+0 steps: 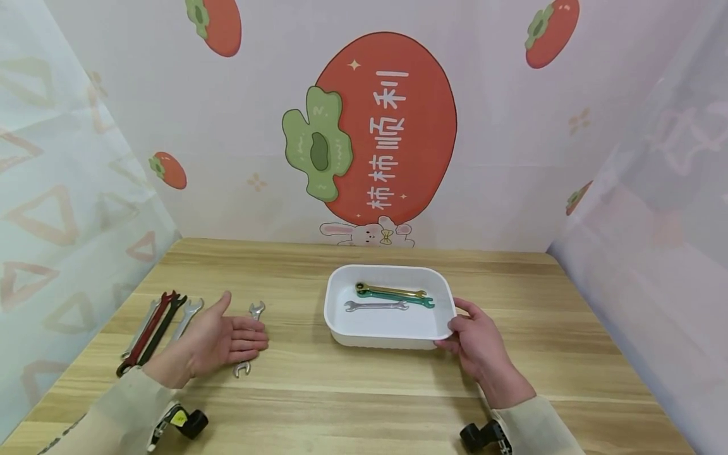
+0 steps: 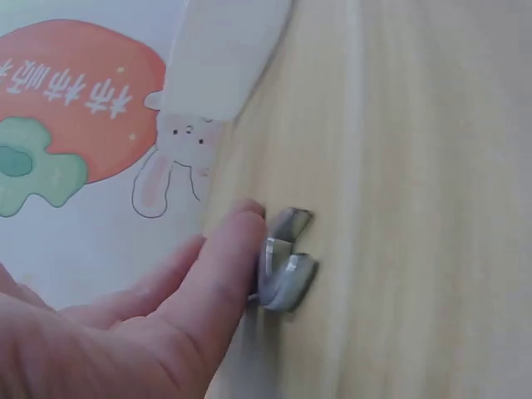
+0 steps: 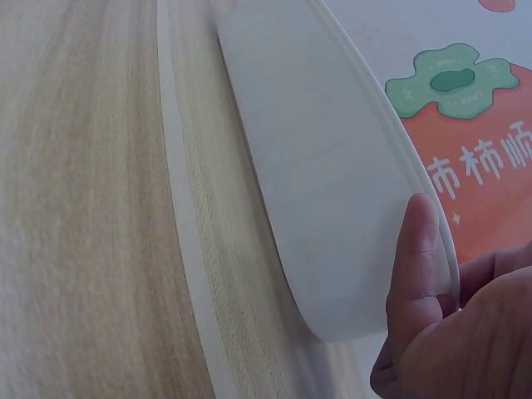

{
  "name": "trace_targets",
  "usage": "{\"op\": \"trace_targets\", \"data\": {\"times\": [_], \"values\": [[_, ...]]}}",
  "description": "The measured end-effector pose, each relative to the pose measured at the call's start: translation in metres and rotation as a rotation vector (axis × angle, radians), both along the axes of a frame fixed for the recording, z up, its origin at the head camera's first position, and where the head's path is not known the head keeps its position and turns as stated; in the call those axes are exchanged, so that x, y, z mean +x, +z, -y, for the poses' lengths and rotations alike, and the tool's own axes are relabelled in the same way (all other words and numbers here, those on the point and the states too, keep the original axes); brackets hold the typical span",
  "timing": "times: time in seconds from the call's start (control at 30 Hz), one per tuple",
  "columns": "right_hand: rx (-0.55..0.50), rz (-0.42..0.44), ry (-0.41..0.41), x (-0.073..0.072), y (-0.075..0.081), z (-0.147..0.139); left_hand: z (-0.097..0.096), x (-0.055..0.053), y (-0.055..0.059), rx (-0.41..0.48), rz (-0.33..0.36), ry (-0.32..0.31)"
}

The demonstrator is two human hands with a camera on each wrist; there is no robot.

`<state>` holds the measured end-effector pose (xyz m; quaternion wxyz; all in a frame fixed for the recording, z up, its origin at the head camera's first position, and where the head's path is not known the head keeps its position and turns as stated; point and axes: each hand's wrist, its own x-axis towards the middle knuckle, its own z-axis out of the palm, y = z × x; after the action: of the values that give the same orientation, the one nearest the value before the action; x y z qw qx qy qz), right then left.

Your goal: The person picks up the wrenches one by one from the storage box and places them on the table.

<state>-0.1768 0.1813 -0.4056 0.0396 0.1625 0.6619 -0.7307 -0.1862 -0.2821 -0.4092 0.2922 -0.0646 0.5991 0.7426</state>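
My left hand (image 1: 222, 341) is held with fingers extended, palm showing, over the middle of a small silver open-end wrench (image 1: 257, 310). Both wrench ends stick out past the fingers. In the left wrist view, the fingertips are beside one end of this wrench (image 2: 287, 274); whether they touch it I cannot tell. My right hand (image 1: 483, 351) grips the right end of a white plastic bin (image 1: 387, 343), thumb over the rim. Inside the bin lie a gold wrench (image 1: 398, 291), a green wrench (image 1: 392, 296) and a silver wrench (image 1: 376, 306).
Left of my left hand, several wrenches lie side by side, among them a red one (image 1: 149, 332), a black one (image 1: 162, 330) and a silver one (image 1: 186, 317). The wooden table (image 1: 318, 404) meets a printed backdrop (image 1: 489, 189) at the back.
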Motion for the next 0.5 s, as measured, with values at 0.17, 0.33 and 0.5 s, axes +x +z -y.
{"op": "trace_targets", "data": {"times": [0.17, 0.33, 0.5], "values": [[0.004, -0.001, 0.003, 0.000, 0.000, 0.000, 0.021, 0.005, -0.001, 0.021, -0.003, -0.067], [-0.003, 0.005, 0.006, -0.001, -0.001, 0.000, 0.051, 0.010, -0.001, 0.065, 0.007, -0.081], [0.011, 0.000, 0.005, -0.001, -0.001, 0.001, 0.071, 0.014, -0.003, 0.082, 0.013, -0.053]]}}
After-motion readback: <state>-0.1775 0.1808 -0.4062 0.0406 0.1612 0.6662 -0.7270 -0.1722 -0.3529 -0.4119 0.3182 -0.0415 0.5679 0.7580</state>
